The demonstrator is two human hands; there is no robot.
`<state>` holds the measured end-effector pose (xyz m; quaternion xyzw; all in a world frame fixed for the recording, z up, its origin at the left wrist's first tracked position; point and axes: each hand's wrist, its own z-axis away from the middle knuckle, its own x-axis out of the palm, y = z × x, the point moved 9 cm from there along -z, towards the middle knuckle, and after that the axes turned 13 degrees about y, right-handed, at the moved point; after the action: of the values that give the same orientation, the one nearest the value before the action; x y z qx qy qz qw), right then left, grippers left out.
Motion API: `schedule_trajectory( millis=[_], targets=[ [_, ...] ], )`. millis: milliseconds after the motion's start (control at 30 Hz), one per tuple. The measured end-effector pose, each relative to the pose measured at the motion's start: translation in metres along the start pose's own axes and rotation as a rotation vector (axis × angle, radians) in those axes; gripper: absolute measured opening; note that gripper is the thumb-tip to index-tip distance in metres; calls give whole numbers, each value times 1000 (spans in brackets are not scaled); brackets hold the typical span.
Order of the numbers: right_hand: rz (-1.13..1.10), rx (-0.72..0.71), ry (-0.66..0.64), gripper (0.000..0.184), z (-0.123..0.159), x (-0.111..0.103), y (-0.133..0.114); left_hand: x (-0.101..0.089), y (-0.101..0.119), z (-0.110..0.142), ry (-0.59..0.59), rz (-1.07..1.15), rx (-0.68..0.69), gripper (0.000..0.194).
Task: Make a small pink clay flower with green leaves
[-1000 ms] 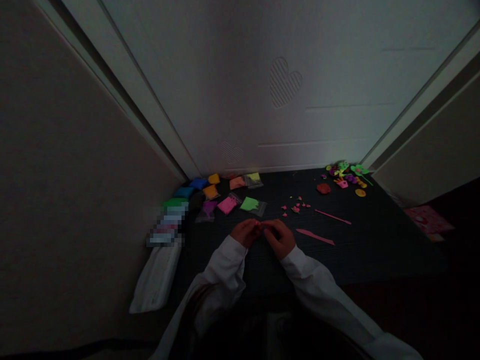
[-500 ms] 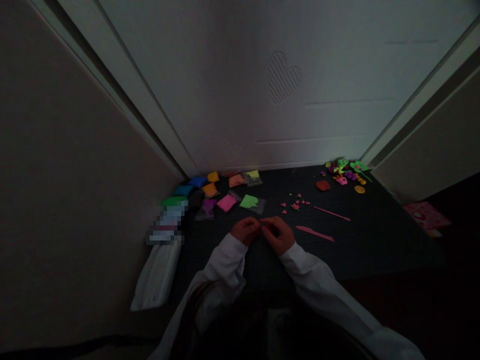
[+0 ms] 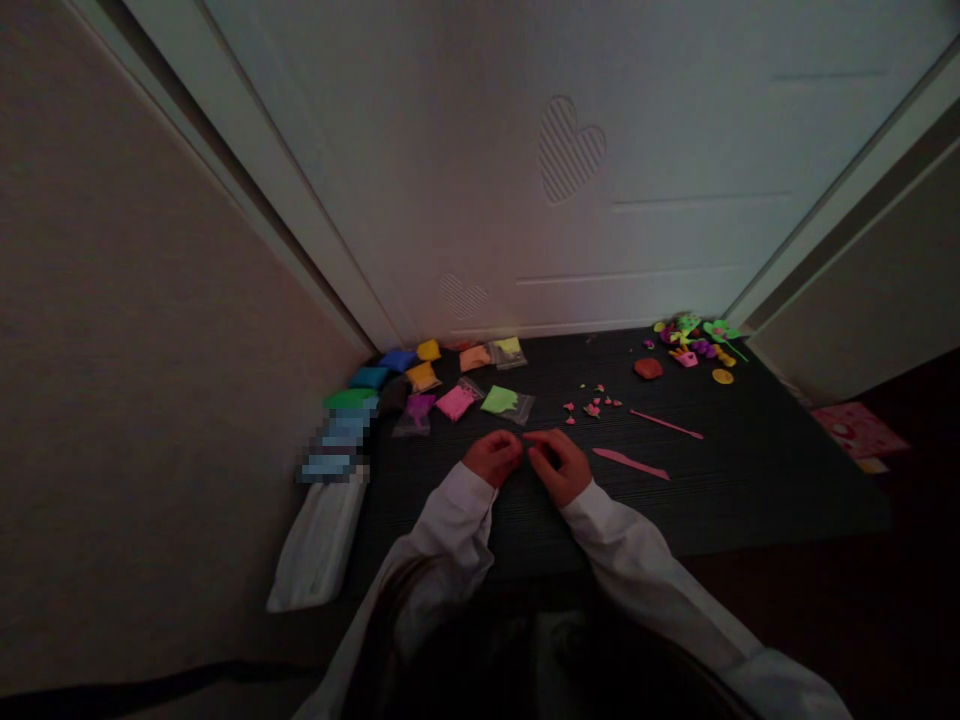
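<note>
Two bare hands, the left hand [image 3: 495,457] and the right hand [image 3: 561,467], are facing each other above a dark table [image 3: 765,480], their fingertips nearly meeting at the centre of the clock. Twelve o'clock is pointing straight ahead, where the table's far edge is running along a white panel [image 3: 675,130] with raised hearts. The near edge is lying at six, partly behind the sleeves, and the right edge is slanting outward at three, with dark grained tabletop showing between it and the tools. A white package [image 3: 319,545] is lying at eight, along the left side. Both hands are curling their fingers inward; whether they are gripping something small is too dim to tell. Small pink pieces [image 3: 592,410] are lying scattered at two o'clock, nearest the right hand, looking petal-like, some showing green. A flat pink knife-shaped tool [image 3: 631,463] is resting at three, its ends tapering, and a thin pink rod [image 3: 666,424] is slanting just beyond. Farther toward two, a flattened red lump [image 3: 648,369] is sitting before colourful small shapes [image 3: 686,350]. A bright green packet [image 3: 504,401] is lying near twelve.
</note>
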<state>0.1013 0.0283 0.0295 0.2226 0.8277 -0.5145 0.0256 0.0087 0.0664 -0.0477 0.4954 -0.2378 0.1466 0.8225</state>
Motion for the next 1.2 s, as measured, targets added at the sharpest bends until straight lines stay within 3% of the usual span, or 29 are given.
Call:
schedule_trajectory(
  millis=[933,1200],
  targets=[
    [-26,-47,-29,25,1,3,-6,-4,0,2,91,-12,55,27],
    [82,-63,-3,18,0,3,-1,-1,1,-1,81,20,59,30]
  ],
)
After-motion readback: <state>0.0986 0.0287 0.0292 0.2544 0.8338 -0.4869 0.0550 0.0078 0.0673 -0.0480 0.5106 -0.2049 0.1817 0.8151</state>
